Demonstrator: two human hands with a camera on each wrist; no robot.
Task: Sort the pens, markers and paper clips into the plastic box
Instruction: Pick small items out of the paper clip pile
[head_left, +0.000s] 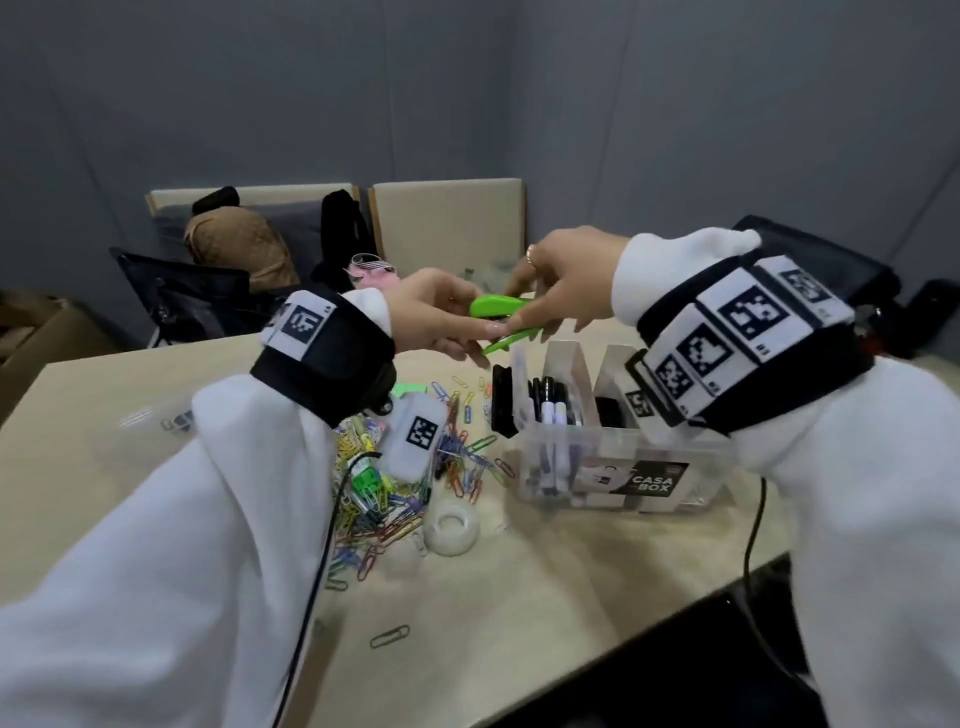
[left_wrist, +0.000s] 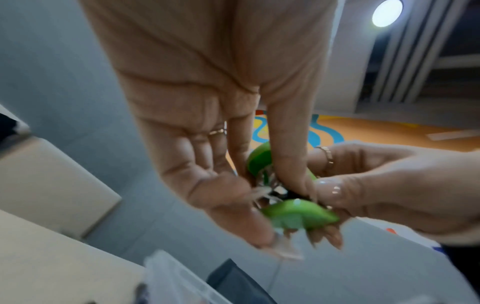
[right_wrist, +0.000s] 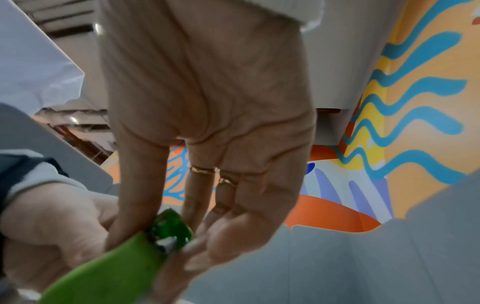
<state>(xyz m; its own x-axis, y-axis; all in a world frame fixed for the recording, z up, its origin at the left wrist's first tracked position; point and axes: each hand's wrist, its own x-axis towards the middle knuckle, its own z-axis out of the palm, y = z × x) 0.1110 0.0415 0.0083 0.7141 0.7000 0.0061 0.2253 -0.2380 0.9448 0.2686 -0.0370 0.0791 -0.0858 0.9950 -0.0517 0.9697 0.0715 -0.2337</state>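
Both hands raised over plastic box (head_left: 618, 457), left hand (head_left: 441, 317) and right hand (head_left: 566, 280) pinching open green stapler (head_left: 501, 306), paper clips (head_left: 374, 499) heaped near left.

You hold a bright green stapler (head_left: 501, 306) at centre frame. Your sleeves (head_left: 156, 545) are white, the wristbands (head_left: 332, 358) black with black-and-white square codes. Multicoloured paper clips (head_left: 374, 499) lie at lower centre on the beige tabletop (head_left: 545, 587).
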